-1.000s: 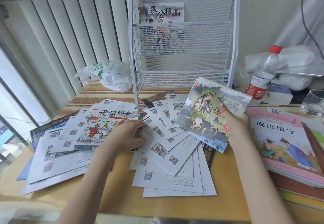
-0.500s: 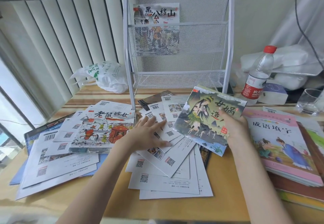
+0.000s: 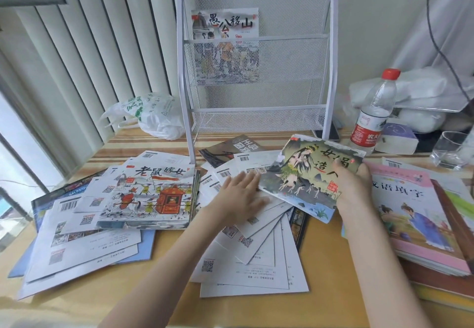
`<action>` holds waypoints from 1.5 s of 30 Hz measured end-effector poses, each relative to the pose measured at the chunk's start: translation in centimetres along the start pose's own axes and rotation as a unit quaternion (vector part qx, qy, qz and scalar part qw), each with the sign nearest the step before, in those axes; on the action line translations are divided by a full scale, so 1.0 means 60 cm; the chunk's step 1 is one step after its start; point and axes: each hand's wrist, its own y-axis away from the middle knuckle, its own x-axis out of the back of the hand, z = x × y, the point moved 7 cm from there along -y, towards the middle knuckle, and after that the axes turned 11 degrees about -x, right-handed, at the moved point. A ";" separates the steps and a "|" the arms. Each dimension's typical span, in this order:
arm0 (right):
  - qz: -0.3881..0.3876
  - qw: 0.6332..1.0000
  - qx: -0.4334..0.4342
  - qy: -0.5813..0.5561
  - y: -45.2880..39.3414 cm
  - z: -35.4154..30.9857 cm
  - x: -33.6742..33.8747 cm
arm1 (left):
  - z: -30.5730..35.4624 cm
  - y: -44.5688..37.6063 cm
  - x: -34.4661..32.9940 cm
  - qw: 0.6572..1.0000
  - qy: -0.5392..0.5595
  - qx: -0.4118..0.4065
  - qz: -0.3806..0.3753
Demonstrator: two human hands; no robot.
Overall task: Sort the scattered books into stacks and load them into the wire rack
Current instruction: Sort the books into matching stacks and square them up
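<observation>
My right hand (image 3: 355, 186) grips a thin stack of picture books (image 3: 305, 173), its top cover a green-grey painting of a long-haired figure, held tilted just above the desk. My left hand (image 3: 239, 199) lies flat with straight fingers on a fan of white back covers (image 3: 254, 253) in the middle. To the left, a book with a red sedan chair (image 3: 151, 194) tops a small stack over more white back covers (image 3: 77, 245). The white wire rack (image 3: 256, 71) stands behind, with one book (image 3: 225, 45) in its upper pocket.
A pile of larger books topped by a pink cover (image 3: 415, 214) lies at the right. Behind it stand a water bottle (image 3: 372, 114), a small box (image 3: 396, 141) and a glass (image 3: 448, 150). A plastic bag (image 3: 151, 114) sits left of the rack. Vertical blinds (image 3: 77, 58) line the left.
My left hand has left the sedan-chair stack, moved right and spread flat on the white back covers. The stack in my right hand has lowered and tilted flatter.
</observation>
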 end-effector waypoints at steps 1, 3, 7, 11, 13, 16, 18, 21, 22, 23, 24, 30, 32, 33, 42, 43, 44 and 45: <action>0.007 1.000 -0.001 -0.002 -0.004 -0.002 0.006 | 0.002 0.006 -0.008 1.000 -0.006 0.010 -0.002; 0.020 1.000 -0.017 -0.013 -0.015 -0.003 0.018 | 0.004 0.024 -0.016 0.999 -0.006 0.030 -0.013; 0.008 0.999 -0.033 -0.022 -0.026 -0.004 0.027 | 0.029 0.047 0.027 0.994 -0.071 0.045 0.069; 0.011 0.998 -0.048 -0.040 -0.022 0.003 0.030 | -0.002 -0.013 0.074 0.982 -0.070 0.048 0.171; 0.009 0.997 -0.053 -0.049 -0.017 0.002 0.031 | -0.019 -0.057 0.053 0.995 -0.043 0.025 0.091; -0.002 0.997 -0.063 -0.055 -0.018 0.005 0.030 | -0.047 -0.093 0.010 0.999 -0.013 0.033 0.015; 0.002 0.997 -0.062 -0.046 -0.019 0.009 0.032 | -0.057 -0.095 0.000 0.998 -0.027 0.038 0.029; 0.008 0.998 -0.058 -0.015 -0.019 0.019 0.029 | -0.054 -0.075 0.001 0.997 -0.052 0.030 0.058; 0.007 0.998 -0.057 -0.005 -0.020 0.022 0.027 | -0.052 -0.066 0.001 0.996 -0.056 0.028 0.059; 0.007 0.998 -0.054 0.006 -0.021 0.023 0.024 | -0.049 -0.057 0.002 0.996 -0.062 0.024 0.057; 0.010 0.998 -0.053 0.015 -0.022 0.023 0.022 | -0.044 -0.048 0.002 0.996 -0.069 0.019 0.056; 0.015 0.997 -0.066 0.048 -0.019 0.012 0.007 | -0.012 -0.016 -0.010 0.994 -0.081 0.014 0.077; -0.032 0.992 -0.118 0.001 -0.011 0.019 -0.024 | -0.010 -0.014 -0.009 0.993 -0.076 0.017 0.086; -0.051 0.989 -0.139 -0.017 -0.004 0.023 -0.039 | -0.010 -0.012 -0.007 0.993 -0.073 0.018 0.088; 0.027 0.990 -0.082 0.115 -0.005 0.048 -0.052 | -0.015 0.056 -0.026 0.991 -0.053 0.099 0.071; 0.042 0.989 -0.064 0.129 -0.005 0.044 -0.052 | -0.014 0.066 -0.030 0.991 -0.053 0.101 0.067; 0.051 0.988 -0.059 0.130 -0.003 0.043 -0.054 | -0.012 0.075 -0.033 0.991 -0.052 0.102 0.065; 0.057 0.989 -0.062 0.120 -0.001 0.045 -0.058 | -0.010 0.081 -0.035 0.991 -0.049 0.103 0.065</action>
